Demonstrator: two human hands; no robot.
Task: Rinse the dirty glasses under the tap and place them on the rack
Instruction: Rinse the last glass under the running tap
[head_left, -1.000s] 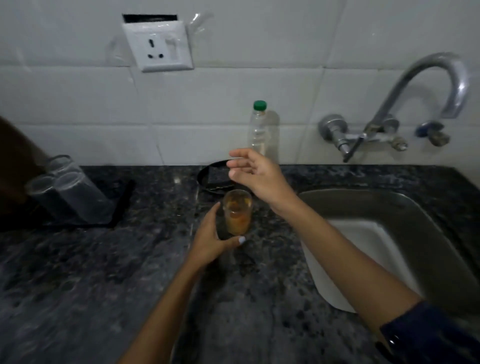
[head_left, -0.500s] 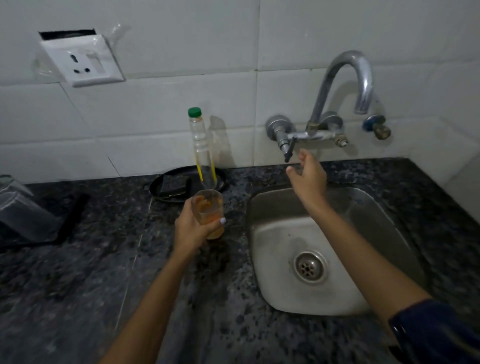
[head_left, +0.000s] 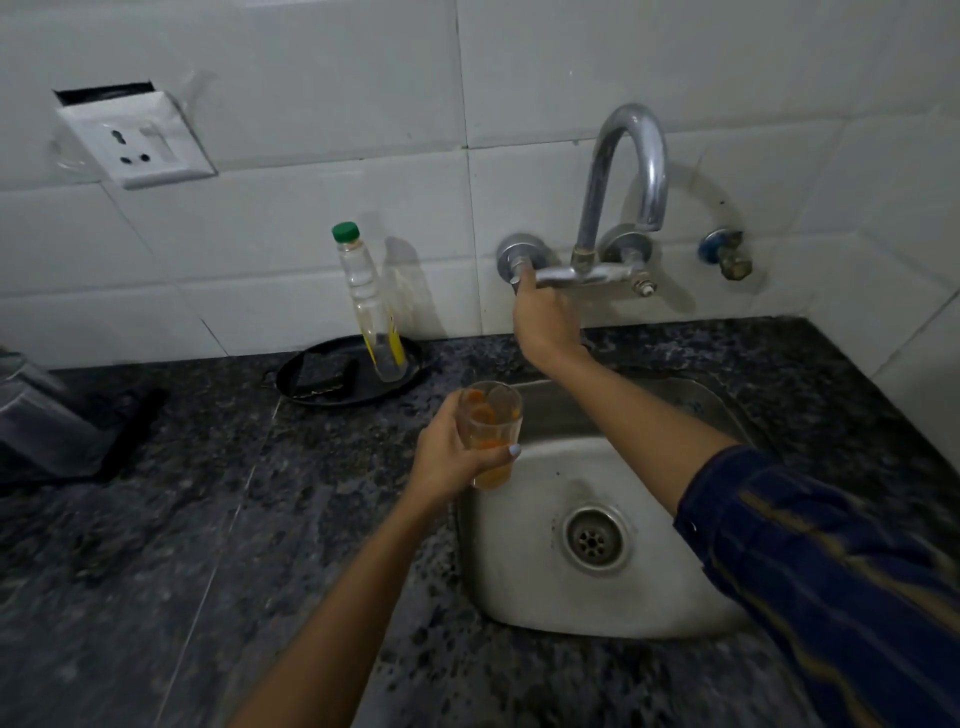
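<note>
Since half a second ago right hand (head_left: 540, 312) went from reaching to wrapped on the tap (head_left: 597, 273) handle, left hand (head_left: 447, 460) gripping the dirty glass (head_left: 488, 431) at the sink (head_left: 649, 603) edge, so no water, rinsing and racking still ahead.

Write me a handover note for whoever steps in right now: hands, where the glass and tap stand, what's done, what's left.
Left hand: grips the dirty glass, upright, orange residue inside, at the sink's left edge.
Right hand: on the tap's left valve handle; whether its fingers are curled round it cannot be told.
Tap spout: no water visible yet.
Rack: far left on the counter, glasses on it, blurred.
Done: glass picked up and brought to the sink.
Left: likely open the tap, rinse this glass, then set it on the rack.
</note>
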